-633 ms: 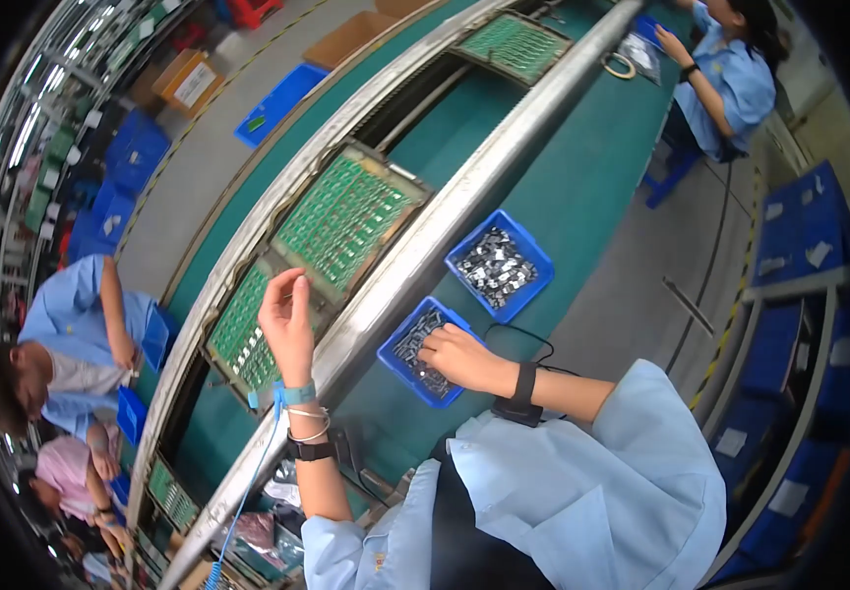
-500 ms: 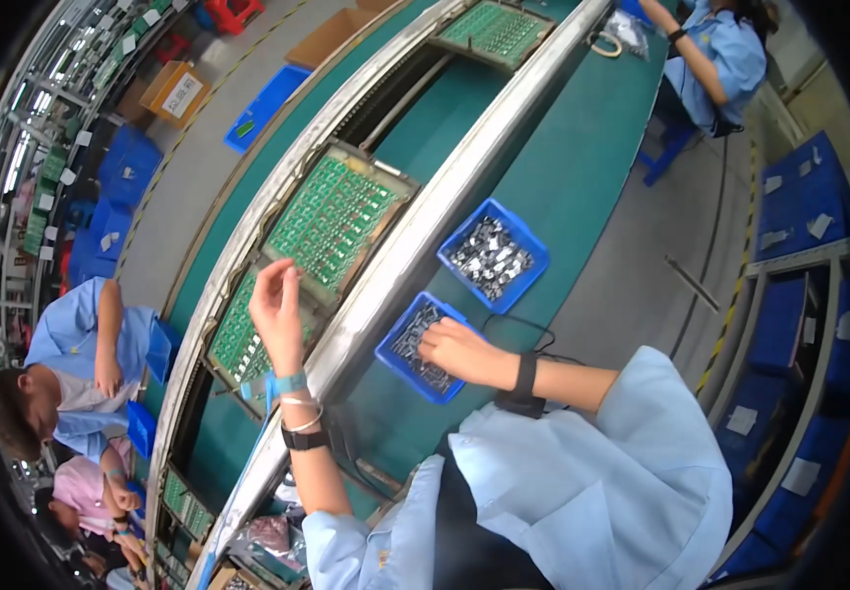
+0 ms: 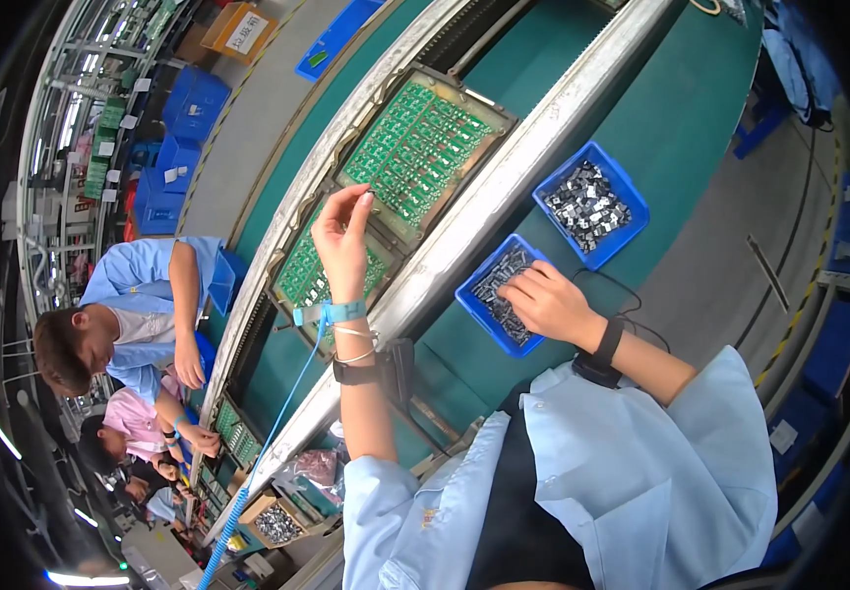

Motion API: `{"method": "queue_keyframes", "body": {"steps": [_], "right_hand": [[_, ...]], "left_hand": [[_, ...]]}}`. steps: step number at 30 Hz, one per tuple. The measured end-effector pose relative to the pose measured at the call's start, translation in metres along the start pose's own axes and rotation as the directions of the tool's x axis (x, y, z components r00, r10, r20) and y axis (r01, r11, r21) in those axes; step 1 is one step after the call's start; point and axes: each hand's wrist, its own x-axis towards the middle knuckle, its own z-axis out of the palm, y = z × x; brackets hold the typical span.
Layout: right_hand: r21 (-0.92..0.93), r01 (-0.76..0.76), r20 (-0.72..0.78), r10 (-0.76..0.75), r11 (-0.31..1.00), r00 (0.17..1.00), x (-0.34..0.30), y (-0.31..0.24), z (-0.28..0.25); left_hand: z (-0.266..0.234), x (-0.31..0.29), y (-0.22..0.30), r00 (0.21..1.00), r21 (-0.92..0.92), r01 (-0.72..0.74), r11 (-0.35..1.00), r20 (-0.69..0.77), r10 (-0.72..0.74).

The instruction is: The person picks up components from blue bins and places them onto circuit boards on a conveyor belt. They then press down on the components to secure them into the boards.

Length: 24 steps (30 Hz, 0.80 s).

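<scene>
My left hand point(image 3: 343, 241) is raised over the line, its thumb and fingers pinched together. Whatever lies between the fingertips is too small to make out. Just beyond the fingertips is a framed panel of green circuit boards point(image 3: 415, 147). A second green board panel point(image 3: 307, 265) lies partly behind the hand, with pale parts along its lower edge. My right hand point(image 3: 553, 307) reaches into a blue bin point(image 3: 520, 344) of small grey metal parts point(image 3: 504, 280), fingertips bent down among them. What those fingers hold is hidden. A blue coiled-cord wrist strap point(image 3: 332, 313) circles my left wrist.
Another blue bin point(image 3: 632, 234) holds silver and black parts, beyond my right hand. A pale metal rail point(image 3: 474, 211) runs diagonally between bins and panels. Across the line, a person in light blue point(image 3: 150, 315) works. A box of small parts point(image 3: 277, 523) stands at lower left.
The whole view has shifted, so bins, panels and hands all appear farther right and higher. My left hand stays pinched beside the panels; my right hand stays in the same bin.
</scene>
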Motion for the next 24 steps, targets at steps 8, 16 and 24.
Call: {"method": "queue_keyframes", "body": {"steps": [8,16,24], "right_hand": [[-0.012,-0.029,0.003,0.029,0.999,1.0,0.001,0.003,0.005],[-0.023,-0.037,0.002,0.037,0.999,0.999,0.001,0.004,0.005],[-0.024,-0.029,0.007,0.029,0.999,1.0,0.002,0.006,0.007]], "left_hand": [[0.018,0.01,0.006,0.937,0.723,-0.299,0.623,0.097,0.336],[0.02,0.019,-0.005,0.959,0.771,-0.231,0.593,0.078,0.272],[0.02,0.018,-0.018,0.974,0.804,-0.168,0.571,0.046,0.222]]}}
